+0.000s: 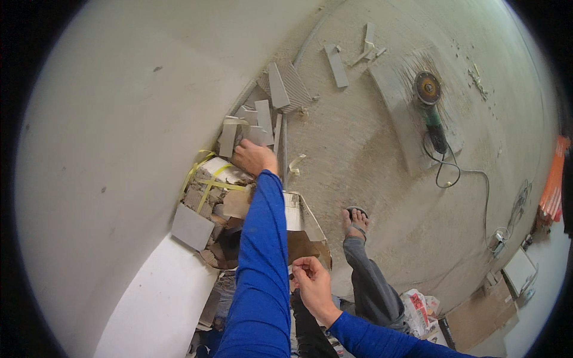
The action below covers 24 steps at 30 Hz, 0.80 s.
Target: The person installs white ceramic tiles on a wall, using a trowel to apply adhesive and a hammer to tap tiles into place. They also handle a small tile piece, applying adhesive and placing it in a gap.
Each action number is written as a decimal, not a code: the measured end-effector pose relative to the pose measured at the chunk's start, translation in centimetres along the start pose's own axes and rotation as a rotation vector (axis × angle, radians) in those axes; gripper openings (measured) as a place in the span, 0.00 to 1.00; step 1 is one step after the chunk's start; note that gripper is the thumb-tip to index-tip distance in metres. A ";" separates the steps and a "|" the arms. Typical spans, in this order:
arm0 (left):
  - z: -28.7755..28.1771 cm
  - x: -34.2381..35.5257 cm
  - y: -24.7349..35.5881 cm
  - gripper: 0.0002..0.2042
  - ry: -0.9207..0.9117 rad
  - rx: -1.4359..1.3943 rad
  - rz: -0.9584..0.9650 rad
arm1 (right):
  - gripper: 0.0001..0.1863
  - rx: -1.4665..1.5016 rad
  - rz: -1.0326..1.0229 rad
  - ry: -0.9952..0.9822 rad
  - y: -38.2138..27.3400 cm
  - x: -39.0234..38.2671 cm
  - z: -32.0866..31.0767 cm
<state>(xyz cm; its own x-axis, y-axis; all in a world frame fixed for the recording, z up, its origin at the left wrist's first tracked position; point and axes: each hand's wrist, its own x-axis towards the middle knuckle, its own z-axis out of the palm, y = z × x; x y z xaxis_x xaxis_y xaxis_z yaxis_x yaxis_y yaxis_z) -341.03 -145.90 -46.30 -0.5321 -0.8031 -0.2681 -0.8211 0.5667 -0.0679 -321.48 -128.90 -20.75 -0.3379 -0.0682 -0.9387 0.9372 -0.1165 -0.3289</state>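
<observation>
Blue sleeves run in from the lower edge, both cut off by it. Nearest, the right hand hangs beside the open carton, fingers curled inward and thumb close to them; whether anything small sits between them, I cannot tell. Below it, dark clutter is too shadowed to sort out, and a plastic bag lies partly covered by a grey trouser leg ending in a sandalled foot.

The left forearm hides much of the carton, whose inside is dark; rubble with yellow straps across it shows to the left. Past that, the left hand reaches to the grey tile offcuts heaped along the wall; its fingertips are hidden, so its grip cannot be told.

Farther out, an angle grinder lies on a dusty slab, its cable trailing right. Orange material blurs into the dark rim.
</observation>
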 end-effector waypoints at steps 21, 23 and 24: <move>0.6 6.7 -4.4 0.21 0.314 -0.217 0.077 | 0.10 -0.099 0.130 -0.033 1.1 0.2 0.9; 0.8 7.2 -4.6 0.21 0.174 -0.144 0.116 | 0.10 -0.070 0.094 -0.060 0.8 0.2 0.8; 1.0 7.2 -4.6 0.21 0.169 -0.110 0.172 | 0.10 -0.074 0.137 -0.071 0.6 0.2 0.7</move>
<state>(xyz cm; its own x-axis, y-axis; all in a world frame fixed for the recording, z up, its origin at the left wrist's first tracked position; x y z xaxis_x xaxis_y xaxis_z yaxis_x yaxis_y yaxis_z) -340.90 -154.14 -48.86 -0.6853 -0.7211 -0.1022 -0.7281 0.6817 0.0722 -321.01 -129.73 -21.07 -0.2097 -0.1487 -0.9664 0.9778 -0.0278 -0.2079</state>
